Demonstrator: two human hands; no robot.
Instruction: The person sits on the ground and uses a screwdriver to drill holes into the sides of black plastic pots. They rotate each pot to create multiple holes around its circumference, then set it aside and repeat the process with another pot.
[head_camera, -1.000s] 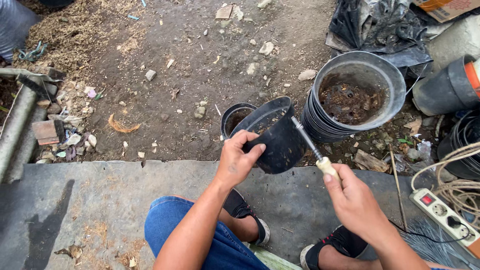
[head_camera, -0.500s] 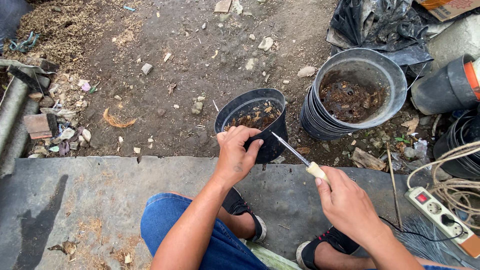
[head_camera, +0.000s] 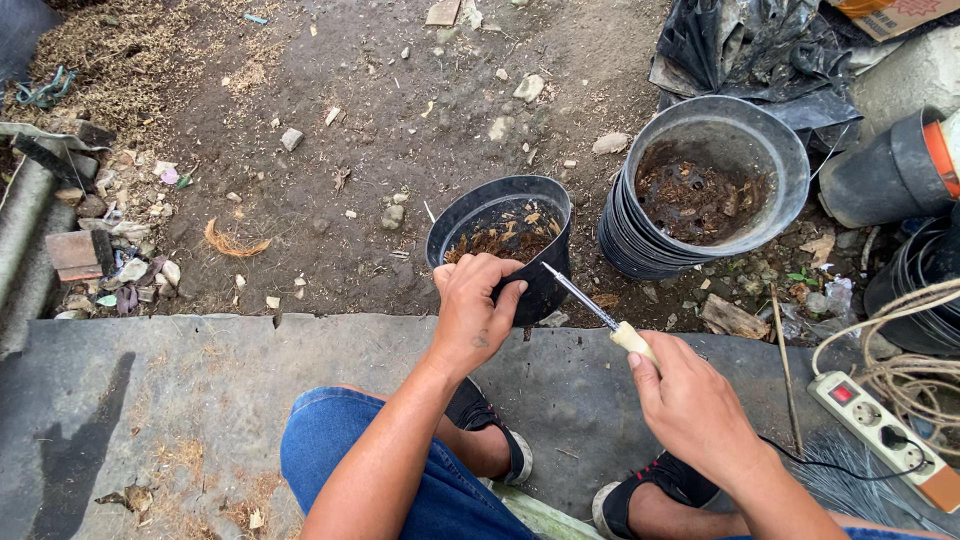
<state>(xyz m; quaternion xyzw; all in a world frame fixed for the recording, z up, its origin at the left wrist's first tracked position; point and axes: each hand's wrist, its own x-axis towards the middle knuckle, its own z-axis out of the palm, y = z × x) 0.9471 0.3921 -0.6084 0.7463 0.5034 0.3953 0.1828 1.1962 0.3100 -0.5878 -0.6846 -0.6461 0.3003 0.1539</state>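
Observation:
My left hand (head_camera: 474, 310) grips the near rim of a small black plastic pot (head_camera: 500, 240) that stands upright on the dirt, with brown debris inside. My right hand (head_camera: 690, 405) holds a soldering iron (head_camera: 600, 315) by its pale wooden handle. Its metal tip points up and left and touches the pot's side wall near the rim. A thin black cord runs from the tool past my wrist toward the right.
A stack of larger black pots (head_camera: 700, 190) stands right of the small one. A white power strip (head_camera: 885, 425) and coiled rope (head_camera: 915, 350) lie at right. Black plastic sheeting (head_camera: 760, 50) is behind. Rubble and bricks (head_camera: 75, 250) sit left. I sit on a concrete ledge (head_camera: 200, 400).
My left hand turned the small pot from tilted on its side to upright. The soldering iron tip moved down and now touches the pot's wall.

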